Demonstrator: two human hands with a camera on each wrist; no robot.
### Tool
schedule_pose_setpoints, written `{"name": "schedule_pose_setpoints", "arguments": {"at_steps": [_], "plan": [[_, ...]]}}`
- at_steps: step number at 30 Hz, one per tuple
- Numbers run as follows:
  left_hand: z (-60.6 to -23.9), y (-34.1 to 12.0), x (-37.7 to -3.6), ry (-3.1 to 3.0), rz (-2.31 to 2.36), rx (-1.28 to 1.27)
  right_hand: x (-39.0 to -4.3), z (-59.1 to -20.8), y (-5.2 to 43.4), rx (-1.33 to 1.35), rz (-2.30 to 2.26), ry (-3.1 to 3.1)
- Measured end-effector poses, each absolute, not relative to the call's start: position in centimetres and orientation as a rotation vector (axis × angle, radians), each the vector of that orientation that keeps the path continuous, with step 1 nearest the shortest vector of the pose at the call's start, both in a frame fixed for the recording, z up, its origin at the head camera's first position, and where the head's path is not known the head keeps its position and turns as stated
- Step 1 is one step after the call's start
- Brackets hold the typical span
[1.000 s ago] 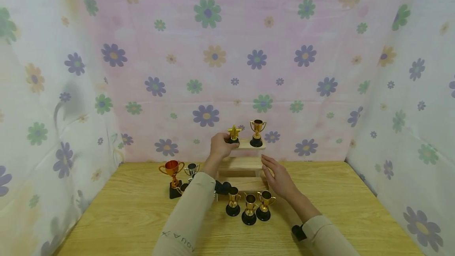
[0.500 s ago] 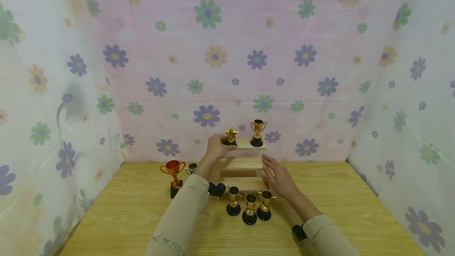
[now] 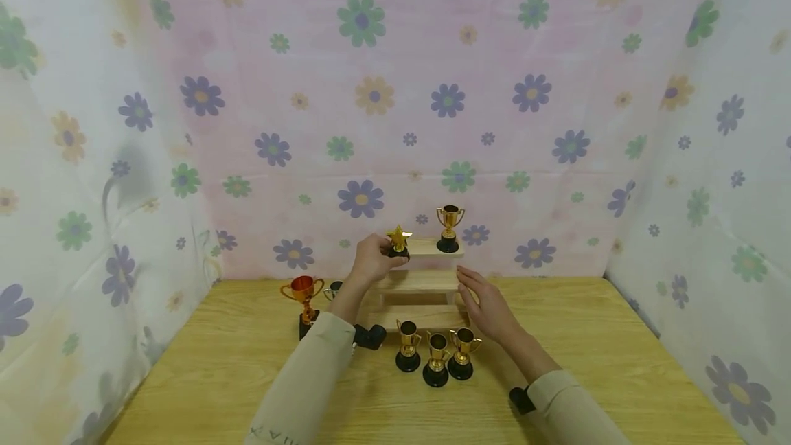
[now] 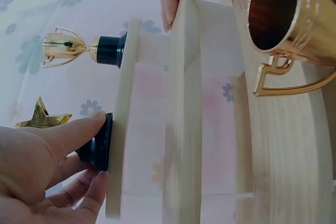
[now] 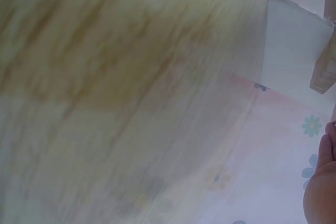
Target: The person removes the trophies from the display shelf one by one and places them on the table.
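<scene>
The left hand (image 3: 371, 259) pinches the black base of the star trophy (image 3: 398, 240) at the left end of the top step (image 3: 426, 247). Just right of it on that step stands one gold cup (image 3: 449, 228), so two are up. The right hand (image 3: 488, 304) lies flat against the wooden steps (image 3: 420, 283) below, fingers straight. Three gold cups (image 3: 435, 356) wait nearer on the table (image 3: 216, 362), and a red cup (image 3: 303, 297) stands to the left. All the cups look empty.

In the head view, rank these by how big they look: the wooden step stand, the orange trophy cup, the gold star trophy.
1. Wooden step stand, clearly largest.
2. Orange trophy cup.
3. Gold star trophy, smallest looking; it sits farther back on the top step and the left hand gripping its base hides part of it, so ranks 2 and 3 are unsure.
</scene>
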State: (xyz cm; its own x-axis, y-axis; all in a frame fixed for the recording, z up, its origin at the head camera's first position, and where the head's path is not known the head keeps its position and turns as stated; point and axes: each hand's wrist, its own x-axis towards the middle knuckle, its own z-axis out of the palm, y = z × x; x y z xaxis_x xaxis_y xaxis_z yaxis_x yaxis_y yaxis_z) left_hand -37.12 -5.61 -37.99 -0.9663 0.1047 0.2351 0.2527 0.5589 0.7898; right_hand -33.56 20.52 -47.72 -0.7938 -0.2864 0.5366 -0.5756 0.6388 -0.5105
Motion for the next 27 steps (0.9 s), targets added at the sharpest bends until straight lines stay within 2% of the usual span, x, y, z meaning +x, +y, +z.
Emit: {"name": "schedule_pose_setpoints", "arguments": {"at_steps": [11,27], "plan": [[-39.1,-6.2,-35.0,-2.607,-1.363,-0.34,-33.6,-47.9,20.5,0.697,0.957,-2.424],[-41.4,-6.5,-33.9,-2.619,-1.338,-0.369,-33.6,-48.0,20.5,0.69,0.949,-2.422]]}}
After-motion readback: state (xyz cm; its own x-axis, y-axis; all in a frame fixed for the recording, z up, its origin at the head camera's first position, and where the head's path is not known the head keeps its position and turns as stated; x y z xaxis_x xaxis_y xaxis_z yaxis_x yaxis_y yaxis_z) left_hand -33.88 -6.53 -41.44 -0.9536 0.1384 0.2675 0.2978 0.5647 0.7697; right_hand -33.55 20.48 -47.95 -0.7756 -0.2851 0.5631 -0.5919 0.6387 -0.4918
